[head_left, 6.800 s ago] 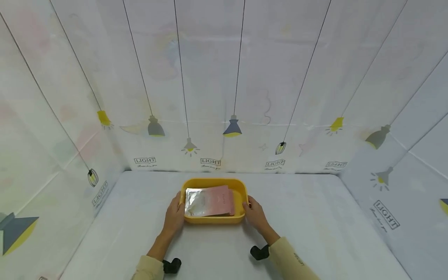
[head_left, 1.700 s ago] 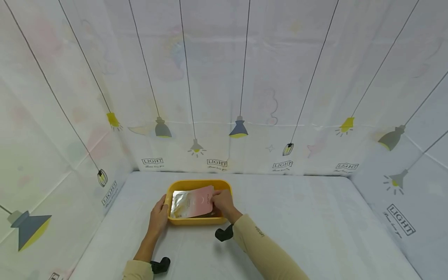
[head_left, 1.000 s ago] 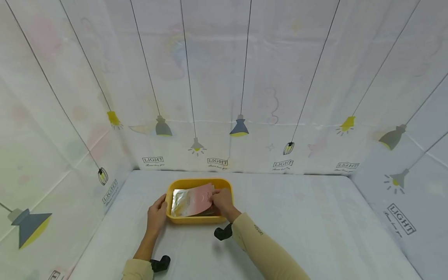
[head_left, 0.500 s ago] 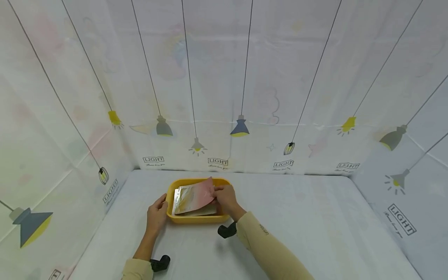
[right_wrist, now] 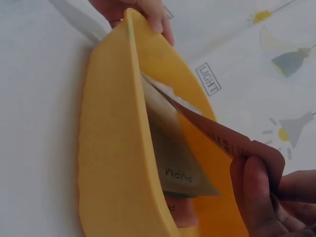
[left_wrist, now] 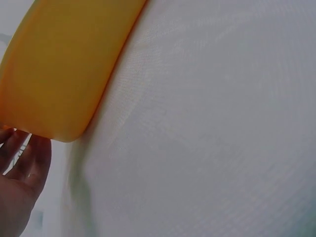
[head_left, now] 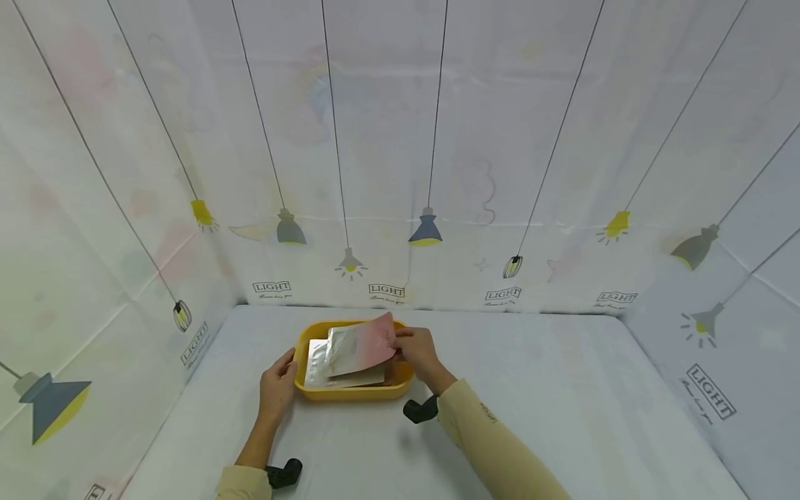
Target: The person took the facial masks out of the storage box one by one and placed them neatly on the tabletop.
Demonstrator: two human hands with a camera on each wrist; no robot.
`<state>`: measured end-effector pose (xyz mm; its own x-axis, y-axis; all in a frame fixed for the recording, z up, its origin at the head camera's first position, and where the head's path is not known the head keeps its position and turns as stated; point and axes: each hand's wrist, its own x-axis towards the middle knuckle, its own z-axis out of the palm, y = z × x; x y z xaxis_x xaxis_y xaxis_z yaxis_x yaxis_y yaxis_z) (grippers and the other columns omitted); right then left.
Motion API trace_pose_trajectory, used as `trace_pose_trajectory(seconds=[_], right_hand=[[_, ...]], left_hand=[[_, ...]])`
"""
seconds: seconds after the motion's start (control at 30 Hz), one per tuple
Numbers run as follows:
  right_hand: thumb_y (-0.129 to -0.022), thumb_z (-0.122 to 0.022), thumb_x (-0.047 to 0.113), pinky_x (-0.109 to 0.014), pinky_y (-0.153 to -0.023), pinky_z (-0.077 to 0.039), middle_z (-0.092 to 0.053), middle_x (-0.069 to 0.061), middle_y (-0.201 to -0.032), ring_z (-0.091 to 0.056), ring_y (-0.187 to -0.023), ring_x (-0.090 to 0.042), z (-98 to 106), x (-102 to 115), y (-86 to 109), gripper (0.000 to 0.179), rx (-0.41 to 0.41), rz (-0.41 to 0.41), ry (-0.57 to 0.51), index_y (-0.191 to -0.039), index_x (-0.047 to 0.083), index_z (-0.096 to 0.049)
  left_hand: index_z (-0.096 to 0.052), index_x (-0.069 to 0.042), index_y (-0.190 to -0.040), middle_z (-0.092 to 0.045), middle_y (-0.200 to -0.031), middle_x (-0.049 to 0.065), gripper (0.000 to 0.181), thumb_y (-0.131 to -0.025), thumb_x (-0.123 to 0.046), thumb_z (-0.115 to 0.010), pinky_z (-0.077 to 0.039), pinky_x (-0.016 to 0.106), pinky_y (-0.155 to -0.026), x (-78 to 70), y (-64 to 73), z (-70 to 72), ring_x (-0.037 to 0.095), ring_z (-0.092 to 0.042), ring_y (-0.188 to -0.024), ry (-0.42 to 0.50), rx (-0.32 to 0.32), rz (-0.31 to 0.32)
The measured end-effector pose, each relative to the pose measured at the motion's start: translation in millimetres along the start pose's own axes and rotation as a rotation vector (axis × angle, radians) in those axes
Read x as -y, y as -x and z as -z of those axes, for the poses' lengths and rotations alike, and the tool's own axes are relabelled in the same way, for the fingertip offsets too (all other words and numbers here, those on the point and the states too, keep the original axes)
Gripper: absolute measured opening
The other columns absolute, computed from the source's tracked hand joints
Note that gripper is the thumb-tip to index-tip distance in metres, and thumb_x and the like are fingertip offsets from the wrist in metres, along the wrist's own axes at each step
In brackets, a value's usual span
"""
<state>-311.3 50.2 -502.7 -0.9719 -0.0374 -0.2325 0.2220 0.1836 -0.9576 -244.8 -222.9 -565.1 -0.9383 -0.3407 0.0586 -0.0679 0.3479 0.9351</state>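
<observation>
A yellow plastic bin (head_left: pixel 353 394) stands on the white-covered table and holds several flat sheet mask packets. My left hand (head_left: pixel 277 389) grips the bin's left end; in the right wrist view its fingers (right_wrist: pixel 157 22) come over the rim. With thumb and fingers, my right hand (head_left: pixel 420 353) pinches the right edge of a pink-and-silver sheet mask packet (head_left: pixel 365 345). That packet is raised and tilted, its right end above the rim. Beneath it lie a silver packet (head_left: pixel 317 364), a greenish packet marked PMPM (right_wrist: pixel 180 163) and a pink one (right_wrist: pixel 182 211).
White cloth (head_left: pixel 562 403) covers the table around the bin. Printed curtains (head_left: pixel 400 139) with lamp drawings enclose the back and both sides. Black camera mounts (head_left: pixel 284 473) sit on both wrists.
Earlier, both hands held the bin's ends. My right hand then reached inside, pinched the top packet, and has lifted it up and rightward, uncovering packets below. The left hand stays at the bin.
</observation>
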Motion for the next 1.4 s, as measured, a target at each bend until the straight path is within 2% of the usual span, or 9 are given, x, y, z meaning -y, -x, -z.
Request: trace_pose_trajectory(seconds=[0.47, 0.8, 0.97, 1.03, 1.17, 1.2, 1.27, 1.4], right_hand=[[-0.091, -0.062, 0.006, -0.032, -0.075, -0.06, -0.069, -0.021, -0.108, -0.07, -0.075, -0.017, 20, -3, 0.8, 0.033, 0.065, 0.011, -0.077, -0.122, -0.006, -0.061], [-0.093, -0.062, 0.01, -0.03, -0.079, -0.059, -0.071, -0.017, -0.108, -0.068, -0.078, -0.017, 30, -4, -0.9, 0.03, 0.067, 0.007, -0.099, -0.121, -0.003, -0.063], [-0.094, -0.062, 0.011, -0.03, -0.079, -0.059, -0.07, -0.018, -0.11, -0.068, -0.078, -0.018, 36, -3, -1.2, 0.032, 0.073, 0.011, -0.102, -0.123, -0.003, -0.062], [-0.094, -0.061, 0.01, -0.03, -0.079, -0.059, -0.069, -0.019, -0.111, -0.068, -0.079, -0.018, 38, 1, 1.7, 0.032, 0.075, 0.011, -0.099, -0.124, -0.004, -0.061], [-0.094, -0.062, 0.01, -0.03, -0.079, -0.059, -0.069, -0.019, -0.113, -0.068, -0.08, -0.017, 43, 1, -1.3, 0.033, 0.081, -0.001, -0.114, -0.124, -0.003, -0.061], [-0.094, -0.062, 0.01, -0.03, -0.079, -0.059, -0.069, -0.019, -0.113, -0.069, -0.08, -0.017, 45, 0, -1.9, 0.033, 0.08, -0.003, -0.118, -0.125, -0.003, -0.061], [-0.093, -0.063, 0.01, -0.03, -0.079, -0.059, -0.069, -0.019, -0.113, -0.069, -0.08, -0.017, 47, -3, -6.0, 0.033, 0.072, -0.003, -0.13, -0.124, -0.002, -0.061], [-0.092, -0.064, 0.009, -0.031, -0.078, -0.059, -0.069, -0.018, -0.111, -0.07, -0.079, -0.019, 53, -3, -6.3, 0.032, 0.051, -0.001, -0.149, -0.122, -0.001, -0.063]], left_hand=[[-0.049, -0.001, -0.141, -0.053, -0.142, 0.018, 0.042, -0.102, -0.017, -0.046, -0.038, 0.001, -0.081, 0.5, -0.4, 1.1, 0.028, -0.055, -0.123, 0.028, 0.018, 0.013], [-0.049, -0.002, -0.141, -0.053, -0.143, 0.018, 0.042, -0.102, -0.017, -0.046, -0.038, 0.001, -0.082, 0.7, -0.2, 1.7, 0.029, -0.054, -0.125, 0.031, 0.022, 0.019], [-0.05, -0.002, -0.141, -0.053, -0.143, 0.018, 0.042, -0.102, -0.018, -0.046, -0.046, 0.013, -0.092, 0.4, -0.7, 1.8, 0.029, -0.053, -0.127, 0.027, 0.024, 0.026], [-0.05, -0.002, -0.141, -0.053, -0.143, 0.018, 0.042, -0.102, -0.017, -0.046, -0.047, 0.022, -0.097, 0.0, -0.8, 1.9, 0.029, -0.054, -0.127, 0.024, 0.024, 0.028], [-0.05, -0.002, -0.141, -0.054, -0.142, 0.018, 0.042, -0.102, -0.018, -0.045, -0.047, 0.016, -0.094, 0.5, -1.4, 1.7, 0.029, -0.054, -0.126, 0.02, 0.021, 0.027], [-0.05, -0.002, -0.14, -0.054, -0.142, 0.018, 0.042, -0.102, -0.018, -0.046, -0.047, 0.018, -0.095, 0.9, -1.6, 1.7, 0.029, -0.055, -0.125, 0.018, 0.018, 0.023], [-0.051, -0.003, -0.14, -0.055, -0.141, 0.017, 0.042, -0.102, -0.018, -0.046, -0.046, 0.011, -0.09, 1.5, -1.9, 1.7, 0.027, -0.055, -0.125, 0.015, 0.015, 0.025], [-0.051, -0.003, -0.14, -0.055, -0.141, 0.018, 0.042, -0.102, -0.018, -0.046, -0.042, 0.004, -0.083, 2.5, -3.0, 1.9, 0.027, -0.055, -0.123, 0.022, 0.01, 0.028]])
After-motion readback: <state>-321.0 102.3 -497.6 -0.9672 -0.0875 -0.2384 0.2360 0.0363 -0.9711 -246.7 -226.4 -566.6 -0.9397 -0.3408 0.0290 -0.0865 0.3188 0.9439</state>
